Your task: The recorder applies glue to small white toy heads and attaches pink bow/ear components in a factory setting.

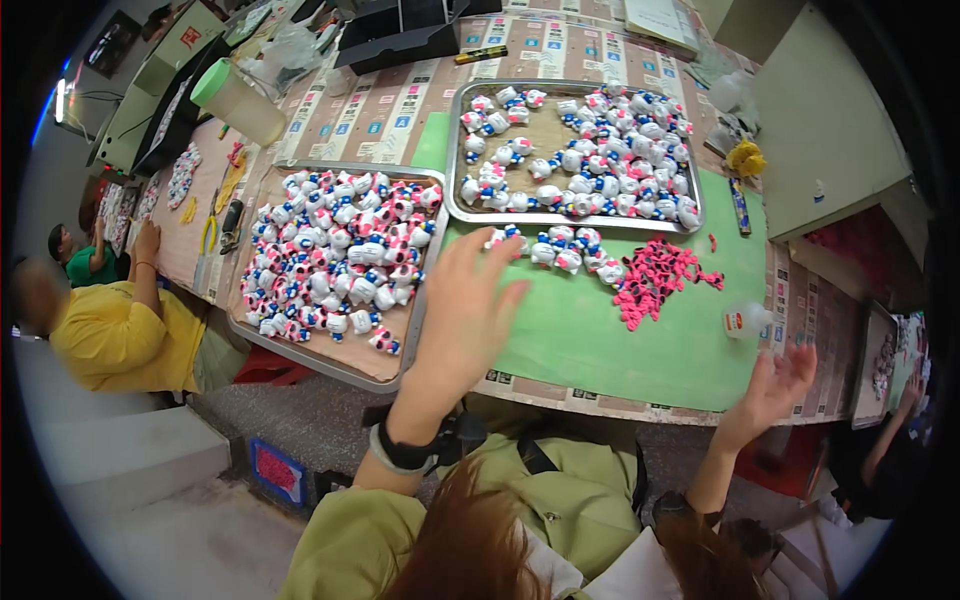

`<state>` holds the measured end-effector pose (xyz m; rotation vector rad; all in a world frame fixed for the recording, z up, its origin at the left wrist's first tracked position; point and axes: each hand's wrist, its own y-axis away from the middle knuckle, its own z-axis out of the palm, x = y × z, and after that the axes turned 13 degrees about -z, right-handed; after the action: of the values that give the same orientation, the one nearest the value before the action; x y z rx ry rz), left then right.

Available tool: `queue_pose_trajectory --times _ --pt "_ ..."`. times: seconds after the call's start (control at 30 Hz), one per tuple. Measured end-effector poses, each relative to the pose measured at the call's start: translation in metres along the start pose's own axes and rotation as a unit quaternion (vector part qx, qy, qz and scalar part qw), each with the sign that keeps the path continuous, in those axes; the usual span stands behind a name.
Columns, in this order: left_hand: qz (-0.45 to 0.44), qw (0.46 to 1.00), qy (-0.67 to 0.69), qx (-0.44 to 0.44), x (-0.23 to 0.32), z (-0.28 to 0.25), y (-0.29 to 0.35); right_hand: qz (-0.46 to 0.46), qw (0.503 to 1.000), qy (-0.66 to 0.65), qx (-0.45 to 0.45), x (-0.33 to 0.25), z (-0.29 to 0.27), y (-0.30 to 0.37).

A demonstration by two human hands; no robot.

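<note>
My left hand (468,315) is over the left part of the green mat (570,355), its fingers stretched out and apart. Its fingertips are beside a short row of small white figurines (568,248) with pink and blue parts. Whether they touch the nearest one is hard to tell. To the right of that row lies a loose pile of small pink pieces (655,280). My right hand (775,390) is off the mat's right front corner, palm up with fingers apart and nothing in it. Just beyond it, a small clear bottle (746,320) lies on its side.
Figurines fill a metal tray (385,382) on the left and most of another tray (575,222) behind the mat. Farther off are a black box (400,45), a pale bottle with a green lid (240,105) and yellow-handled pliers (209,235). A person in yellow (130,335) sits at left.
</note>
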<state>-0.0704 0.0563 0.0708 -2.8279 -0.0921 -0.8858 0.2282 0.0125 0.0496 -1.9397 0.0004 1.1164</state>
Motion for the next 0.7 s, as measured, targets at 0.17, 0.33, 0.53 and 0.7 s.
queue_pose_trajectory --times 0.17,0.33,0.53,0.7 --pt "0.112 0.991 -0.065 -0.04 0.042 0.049 -0.016 0.1 0.994 -0.003 -0.043 0.025 0.005 -0.005" --pt "0.103 0.987 -0.069 -0.105 0.034 0.066 -0.02 0.15 0.983 -0.046 -0.096 0.037 0.007 -0.006" --pt "0.052 0.992 -0.067 -0.09 0.026 0.042 0.001 0.162 0.976 -0.038 -0.143 0.03 0.013 -0.013" --pt "0.106 0.989 -0.08 -0.057 0.038 0.049 0.003 0.187 0.964 -0.067 -0.178 0.052 0.013 -0.016"
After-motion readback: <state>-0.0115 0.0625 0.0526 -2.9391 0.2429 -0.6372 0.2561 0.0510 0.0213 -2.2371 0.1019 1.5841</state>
